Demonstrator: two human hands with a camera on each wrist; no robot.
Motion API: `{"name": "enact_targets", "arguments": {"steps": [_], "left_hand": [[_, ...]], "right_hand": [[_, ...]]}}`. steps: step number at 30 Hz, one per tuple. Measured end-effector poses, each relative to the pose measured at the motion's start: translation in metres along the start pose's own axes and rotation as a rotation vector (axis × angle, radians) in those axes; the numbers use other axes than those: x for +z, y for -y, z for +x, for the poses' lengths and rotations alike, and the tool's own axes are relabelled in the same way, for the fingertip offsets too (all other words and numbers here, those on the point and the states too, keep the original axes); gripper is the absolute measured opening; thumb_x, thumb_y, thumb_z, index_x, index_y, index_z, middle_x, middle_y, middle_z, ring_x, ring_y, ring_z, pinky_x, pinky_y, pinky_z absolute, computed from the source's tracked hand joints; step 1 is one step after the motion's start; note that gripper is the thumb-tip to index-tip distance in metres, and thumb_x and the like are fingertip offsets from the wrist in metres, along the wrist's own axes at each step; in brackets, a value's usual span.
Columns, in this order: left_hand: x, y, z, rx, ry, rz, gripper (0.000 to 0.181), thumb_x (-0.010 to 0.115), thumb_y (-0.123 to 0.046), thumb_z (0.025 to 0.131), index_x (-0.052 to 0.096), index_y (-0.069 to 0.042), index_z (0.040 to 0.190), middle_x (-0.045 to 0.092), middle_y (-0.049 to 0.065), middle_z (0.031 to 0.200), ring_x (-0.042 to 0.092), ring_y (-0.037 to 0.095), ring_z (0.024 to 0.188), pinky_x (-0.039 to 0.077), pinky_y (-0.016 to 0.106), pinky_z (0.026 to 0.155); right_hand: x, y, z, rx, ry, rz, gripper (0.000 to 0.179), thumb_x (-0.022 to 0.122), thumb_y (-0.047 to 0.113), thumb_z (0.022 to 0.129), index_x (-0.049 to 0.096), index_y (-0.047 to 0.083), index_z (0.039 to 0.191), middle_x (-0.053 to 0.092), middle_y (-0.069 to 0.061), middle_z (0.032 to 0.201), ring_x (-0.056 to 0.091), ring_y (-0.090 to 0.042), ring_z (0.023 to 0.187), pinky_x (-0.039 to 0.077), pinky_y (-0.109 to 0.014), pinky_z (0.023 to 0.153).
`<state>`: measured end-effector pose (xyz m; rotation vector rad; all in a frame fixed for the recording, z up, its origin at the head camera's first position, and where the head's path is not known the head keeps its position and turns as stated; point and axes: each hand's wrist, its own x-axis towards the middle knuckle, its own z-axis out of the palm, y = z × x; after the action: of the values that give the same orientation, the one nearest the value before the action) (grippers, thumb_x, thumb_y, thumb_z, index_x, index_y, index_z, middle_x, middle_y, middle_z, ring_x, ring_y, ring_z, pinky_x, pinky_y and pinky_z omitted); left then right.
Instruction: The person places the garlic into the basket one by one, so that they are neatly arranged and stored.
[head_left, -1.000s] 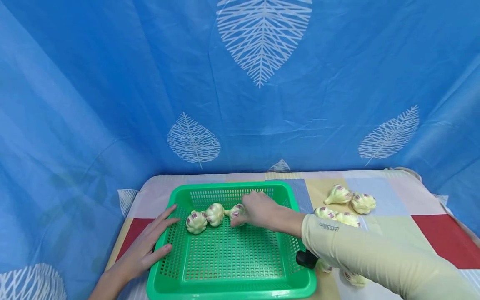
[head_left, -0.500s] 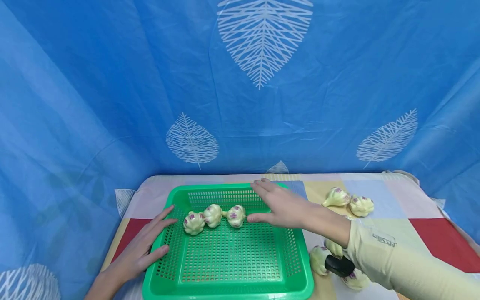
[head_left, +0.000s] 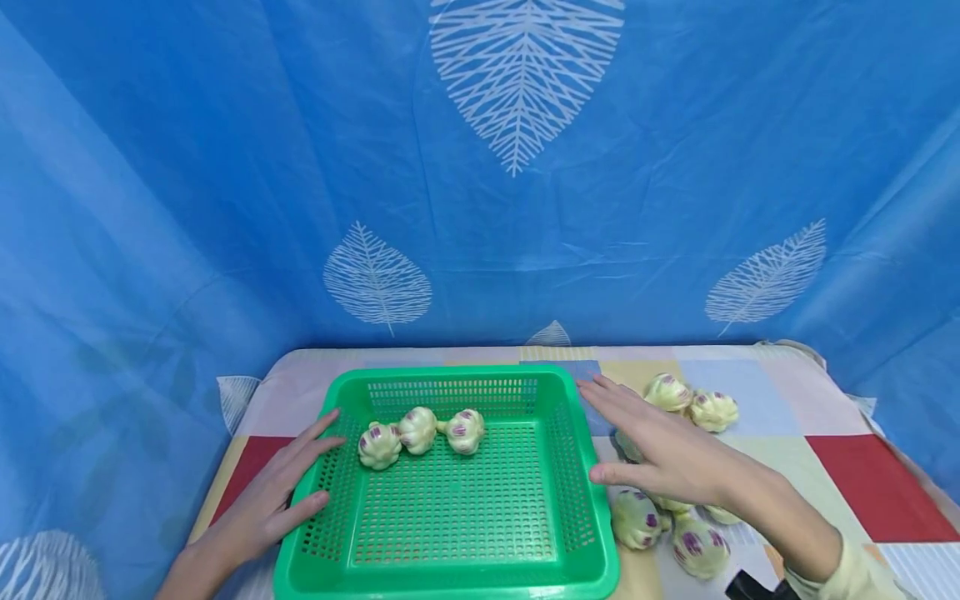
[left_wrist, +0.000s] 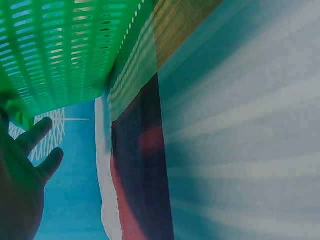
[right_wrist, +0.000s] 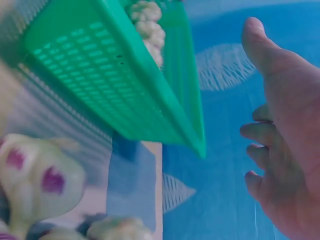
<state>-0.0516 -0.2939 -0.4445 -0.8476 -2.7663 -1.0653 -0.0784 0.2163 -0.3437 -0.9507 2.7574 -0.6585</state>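
A green plastic basket (head_left: 450,581) stands on the table with three garlic bulbs (head_left: 417,431) in a row toward its back left. My left hand (head_left: 273,492) lies against the basket's left rim, fingers spread and straight; the left wrist view shows its fingers (left_wrist: 50,162) beside the basket wall. Just right of the right rim, my right hand (head_left: 663,446) is held with straight fingers and nothing in it. Beneath and around that hand lie several more garlic bulbs (head_left: 701,546), some partly hidden by it. In the right wrist view the right hand (right_wrist: 290,135) is apart from the basket.
A patchwork-patterned cloth (head_left: 847,475) covers the table. Blue curtain (head_left: 637,167) with white leaf prints hangs behind and at both sides. Two garlic bulbs (head_left: 712,411) lie farther back on the right, past the right hand.
My right hand has let go of the rightmost garlic bulb in the basket, lifted away and moved right, out over the loose bulbs. The left hand stays at the left rim.
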Motion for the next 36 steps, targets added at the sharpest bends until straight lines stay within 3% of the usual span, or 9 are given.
{"name": "enact_targets", "arguments": {"steps": [4, 8, 14, 20, 24, 25, 29, 31, 36], "left_hand": [[-0.001, 0.0, 0.0, 0.005, 0.002, 0.007, 0.062, 0.068, -0.014, 0.09, 0.048, -0.014, 0.149, 0.022, 0.003, 0.166, 0.021, 0.01, 0.148, 0.033, 0.045, 0.106], [0.0, 0.001, 0.001, 0.002, 0.016, -0.01, 0.062, 0.067, -0.013, 0.092, 0.046, -0.015, 0.15, 0.02, 0.002, 0.166, 0.019, 0.011, 0.149, 0.024, 0.024, 0.11], [-0.002, 0.001, -0.001, -0.016, 0.012, -0.006, 0.062, 0.068, -0.014, 0.091, 0.047, -0.016, 0.15, 0.021, 0.001, 0.166, 0.019, 0.009, 0.149, 0.029, 0.034, 0.108], [-0.004, -0.001, 0.0, -0.014, 0.013, -0.011, 0.063, 0.068, -0.015, 0.091, 0.047, -0.016, 0.15, 0.021, 0.001, 0.166, 0.019, 0.009, 0.149, 0.026, 0.024, 0.109], [-0.003, -0.002, 0.002, -0.003, 0.01, -0.004, 0.063, 0.069, -0.015, 0.09, 0.047, -0.016, 0.149, 0.021, 0.002, 0.166, 0.02, 0.01, 0.149, 0.032, 0.038, 0.108], [-0.003, -0.002, 0.002, -0.003, 0.011, -0.005, 0.063, 0.068, -0.015, 0.09, 0.047, -0.016, 0.15, 0.021, 0.002, 0.166, 0.02, 0.01, 0.149, 0.032, 0.039, 0.108], [-0.002, -0.001, 0.001, -0.003, 0.012, -0.012, 0.063, 0.068, -0.014, 0.091, 0.047, -0.015, 0.15, 0.021, 0.002, 0.166, 0.02, 0.01, 0.149, 0.029, 0.031, 0.111], [-0.001, 0.0, 0.001, -0.009, 0.015, -0.017, 0.062, 0.068, -0.013, 0.091, 0.047, -0.015, 0.15, 0.021, 0.002, 0.166, 0.02, 0.01, 0.149, 0.026, 0.025, 0.111], [-0.001, 0.0, 0.001, -0.027, 0.014, -0.022, 0.062, 0.068, -0.014, 0.091, 0.047, -0.014, 0.149, 0.021, 0.0, 0.166, 0.019, 0.008, 0.148, 0.034, 0.058, 0.105]], "right_hand": [[0.006, -0.007, -0.025, 0.069, -0.066, -0.003, 0.092, 0.071, 0.051, 0.091, 0.018, 0.028, 0.163, 0.018, -0.001, 0.167, 0.02, -0.033, 0.151, 0.031, -0.065, 0.108], [0.013, -0.017, -0.049, 0.167, -0.124, 0.016, 0.096, 0.074, 0.05, 0.089, 0.018, 0.024, 0.163, 0.02, -0.005, 0.167, 0.022, -0.037, 0.15, 0.033, -0.07, 0.103], [0.025, -0.034, -0.081, 0.275, -0.191, 0.116, 0.099, 0.078, 0.037, 0.089, 0.013, 0.031, 0.163, 0.017, -0.012, 0.167, 0.02, -0.04, 0.149, 0.033, -0.076, 0.095], [0.036, -0.051, -0.119, 0.332, -0.305, 0.177, 0.099, 0.078, 0.021, 0.089, 0.014, 0.032, 0.163, 0.018, -0.013, 0.166, 0.006, 0.004, 0.146, 0.02, -0.043, 0.118], [0.047, -0.065, -0.142, 0.385, -0.388, 0.206, 0.1, 0.078, 0.015, 0.09, 0.012, 0.032, 0.163, 0.02, 0.004, 0.165, 0.009, 0.018, 0.138, 0.019, -0.039, 0.119], [0.051, -0.069, -0.147, 0.39, -0.409, 0.233, 0.099, 0.076, 0.012, 0.09, 0.011, 0.031, 0.163, 0.021, 0.008, 0.164, 0.01, 0.019, 0.137, 0.021, -0.039, 0.118], [0.07, -0.087, -0.171, 0.358, -0.496, 0.377, 0.096, 0.067, -0.007, 0.092, 0.009, 0.019, 0.164, 0.026, 0.017, 0.161, 0.018, 0.016, 0.139, 0.022, -0.005, 0.105], [0.082, -0.097, -0.181, 0.373, -0.525, 0.463, 0.094, 0.063, -0.012, 0.093, 0.008, 0.014, 0.164, 0.03, 0.02, 0.157, 0.024, 0.018, 0.136, 0.028, -0.005, 0.101], [0.113, -0.116, -0.199, 0.417, -0.611, 0.84, 0.091, 0.059, -0.015, 0.094, 0.002, 0.005, 0.162, 0.044, 0.028, 0.141, 0.04, 0.02, 0.124, 0.036, -0.005, 0.095]]}}
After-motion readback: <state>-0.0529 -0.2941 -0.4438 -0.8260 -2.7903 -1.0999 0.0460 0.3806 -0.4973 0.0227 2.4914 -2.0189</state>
